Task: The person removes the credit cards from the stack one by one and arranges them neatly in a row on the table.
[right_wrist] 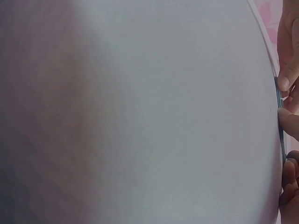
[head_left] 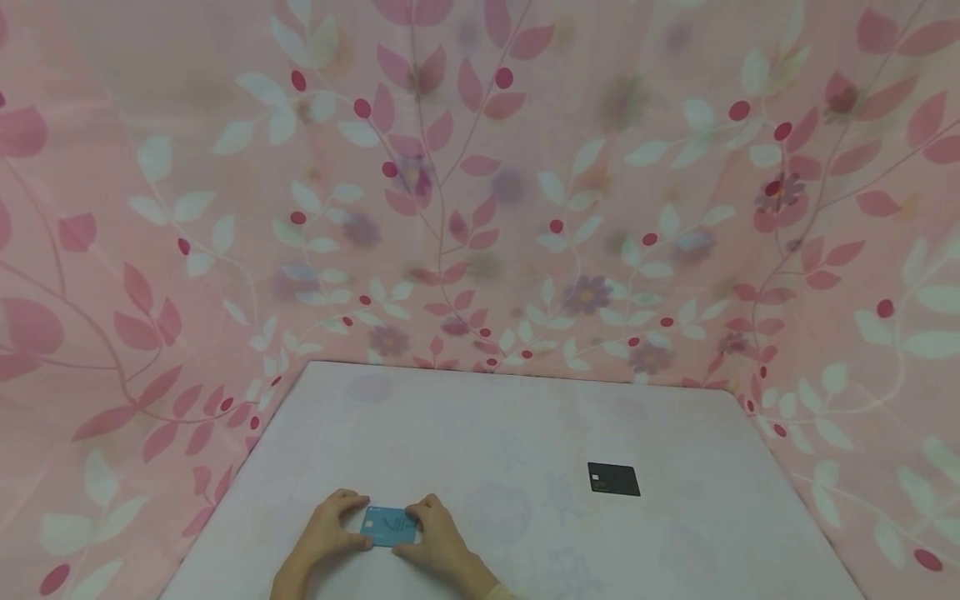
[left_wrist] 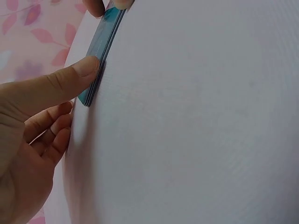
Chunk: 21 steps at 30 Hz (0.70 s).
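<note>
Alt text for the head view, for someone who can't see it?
A person's left hand and right hand hold a blue card by its opposite ends, at a pale table. A black card lies apart, to the right. Pink leaf-patterned cloth rises behind.

White tabletop (right_wrist: 196, 116) fills most of right wrist view, left side blurred. Right edge: fingers (right_wrist: 290, 122) on thin dark stack (right_wrist: 282, 145), edge-on; pink backdrop (right_wrist: 267, 14) top right.
</note>
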### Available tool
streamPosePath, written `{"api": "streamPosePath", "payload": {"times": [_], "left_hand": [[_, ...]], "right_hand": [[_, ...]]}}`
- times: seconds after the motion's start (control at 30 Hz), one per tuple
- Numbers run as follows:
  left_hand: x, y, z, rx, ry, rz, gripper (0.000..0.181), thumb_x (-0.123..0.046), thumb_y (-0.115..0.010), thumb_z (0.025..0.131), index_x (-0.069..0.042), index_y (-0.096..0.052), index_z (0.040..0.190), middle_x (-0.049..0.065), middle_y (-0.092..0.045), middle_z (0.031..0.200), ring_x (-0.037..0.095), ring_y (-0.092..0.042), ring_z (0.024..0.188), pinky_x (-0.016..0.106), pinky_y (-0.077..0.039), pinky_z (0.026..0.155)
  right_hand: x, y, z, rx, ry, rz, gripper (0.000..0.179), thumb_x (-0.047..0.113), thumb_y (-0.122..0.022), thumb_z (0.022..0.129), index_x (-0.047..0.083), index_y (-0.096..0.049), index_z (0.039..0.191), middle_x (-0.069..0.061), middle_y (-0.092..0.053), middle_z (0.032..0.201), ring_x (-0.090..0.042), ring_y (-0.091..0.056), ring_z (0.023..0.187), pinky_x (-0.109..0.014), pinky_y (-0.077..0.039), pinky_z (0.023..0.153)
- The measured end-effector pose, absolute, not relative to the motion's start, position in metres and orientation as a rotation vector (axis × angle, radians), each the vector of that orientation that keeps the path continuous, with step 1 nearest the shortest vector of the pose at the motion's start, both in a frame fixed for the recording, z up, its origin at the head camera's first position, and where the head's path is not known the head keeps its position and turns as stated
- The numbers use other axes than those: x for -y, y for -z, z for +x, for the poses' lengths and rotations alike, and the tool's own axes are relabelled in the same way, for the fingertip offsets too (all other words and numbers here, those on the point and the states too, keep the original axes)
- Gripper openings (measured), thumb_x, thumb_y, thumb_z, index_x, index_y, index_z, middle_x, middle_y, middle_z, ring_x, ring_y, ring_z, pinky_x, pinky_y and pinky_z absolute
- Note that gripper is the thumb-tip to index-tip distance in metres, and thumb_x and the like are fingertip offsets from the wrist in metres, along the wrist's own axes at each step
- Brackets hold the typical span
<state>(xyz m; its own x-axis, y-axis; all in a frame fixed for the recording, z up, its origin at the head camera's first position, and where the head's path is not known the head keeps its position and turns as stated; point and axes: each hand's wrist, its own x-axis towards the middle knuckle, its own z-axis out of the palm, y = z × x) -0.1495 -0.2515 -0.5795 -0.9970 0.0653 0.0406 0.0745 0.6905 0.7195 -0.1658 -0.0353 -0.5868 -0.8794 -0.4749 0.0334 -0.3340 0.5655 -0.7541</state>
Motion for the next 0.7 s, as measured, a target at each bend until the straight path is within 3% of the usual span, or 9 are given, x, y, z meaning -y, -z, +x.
{"api": "streamPosePath", "payload": {"times": [0.2,0.43,0.7], "left_hand": [[0.2508,0.5791,-0.1506,2.887,1.215,-0.158,0.061,-0.017,-0.090,0.047,-0.005,-0.069,0.103,0.005,-0.057,0.101,0.032,-0.054,0.100,0.057,-0.040,0.093],[0.2471,0.5749,-0.1494,2.898,1.270,-0.104,0.059,-0.012,-0.090,0.047,-0.007,-0.069,0.102,0.004,-0.055,0.100,0.030,-0.053,0.100,0.057,-0.039,0.094],[0.2461,0.5740,-0.1483,2.926,1.251,-0.047,0.060,-0.011,-0.090,0.048,-0.009,-0.067,0.103,0.003,-0.055,0.100,0.029,-0.053,0.101,0.055,-0.039,0.096]], "right_hand": [[0.0356,0.5842,-0.1670,-2.622,1.210,-0.636,0.052,0.029,-0.084,0.067,0.005,-0.063,0.108,0.009,-0.044,0.088,0.001,-0.039,0.072,-0.016,-0.040,0.063],[0.0352,0.5823,-0.1692,-2.670,1.120,-0.601,0.054,0.033,-0.086,0.063,0.009,-0.059,0.103,0.009,-0.045,0.089,-0.001,-0.042,0.077,-0.021,-0.046,0.076],[0.0358,0.5780,-0.1663,-2.668,1.145,-0.603,0.056,0.030,-0.086,0.063,0.008,-0.054,0.104,0.006,-0.038,0.093,-0.004,-0.041,0.080,-0.023,-0.047,0.080]]}}
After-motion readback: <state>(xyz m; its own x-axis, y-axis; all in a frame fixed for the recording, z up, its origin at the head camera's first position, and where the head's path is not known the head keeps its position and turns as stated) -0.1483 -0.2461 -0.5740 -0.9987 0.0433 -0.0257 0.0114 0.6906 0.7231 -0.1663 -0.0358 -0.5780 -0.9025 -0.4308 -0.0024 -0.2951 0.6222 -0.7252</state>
